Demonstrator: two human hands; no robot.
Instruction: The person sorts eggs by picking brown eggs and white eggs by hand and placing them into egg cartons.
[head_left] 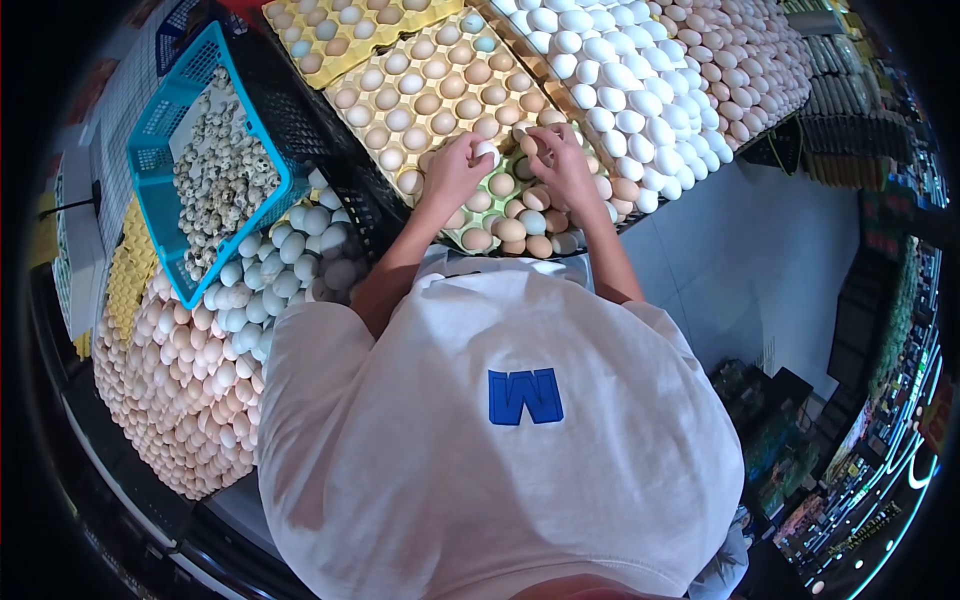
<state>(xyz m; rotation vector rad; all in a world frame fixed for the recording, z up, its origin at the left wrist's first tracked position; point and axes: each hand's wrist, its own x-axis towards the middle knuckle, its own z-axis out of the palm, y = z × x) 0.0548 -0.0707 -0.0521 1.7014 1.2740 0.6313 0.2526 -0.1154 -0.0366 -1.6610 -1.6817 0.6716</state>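
Note:
My left hand (458, 172) is closed, its thumb and fingers around a pale egg (487, 152). Close by on the right, my right hand (565, 168) pinches a light brown egg (529, 146). Both hands are over the near end of a yellow egg tray (408, 80) that carries rows of brown and cream eggs. Under and between the hands shows part of a green egg tray (487, 184). Loose brown eggs (512, 230) are heaped nearest my body, some partly hidden by my right forearm.
White eggs (635, 95) are piled to the right, with pinkish-brown eggs (735, 60) beyond. At left, a blue plastic basket (283, 165) holds speckled quail eggs (225, 165). Bluish eggs (290, 250) and pinkish eggs (190, 380) lie below it. Grey floor (760, 260) shows at right.

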